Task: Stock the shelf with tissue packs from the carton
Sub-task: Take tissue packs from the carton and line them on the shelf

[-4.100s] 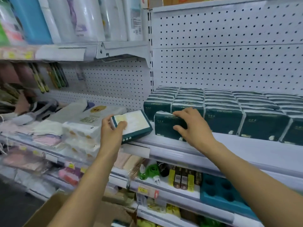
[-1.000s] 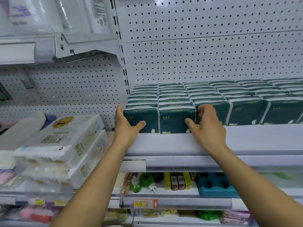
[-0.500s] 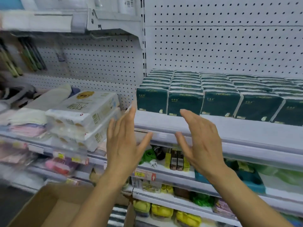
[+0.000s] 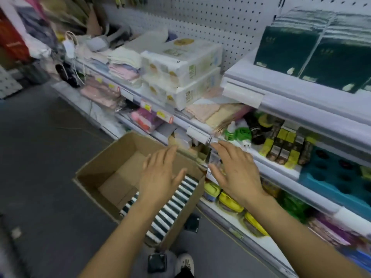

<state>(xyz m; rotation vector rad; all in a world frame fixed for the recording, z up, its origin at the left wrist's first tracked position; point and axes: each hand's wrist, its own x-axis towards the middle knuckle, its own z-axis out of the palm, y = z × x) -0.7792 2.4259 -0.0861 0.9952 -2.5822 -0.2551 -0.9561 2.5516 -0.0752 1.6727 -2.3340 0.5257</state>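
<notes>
Labels blurred, unreadable. My left hand [image 4: 160,177] and right hand [image 4: 236,173] hover over the carton [image 4: 96,177], fingers spread, empty; tissue packs [image 4: 172,205] fill its right side.

Both arms reach forward and down, side by side. Left hand [image 4: 160,177] is flat, fingers spread. Right hand [image 4: 236,173] matches it, palm down, holding nothing.

Print on the packs and price tags is too blurred to read.
</notes>
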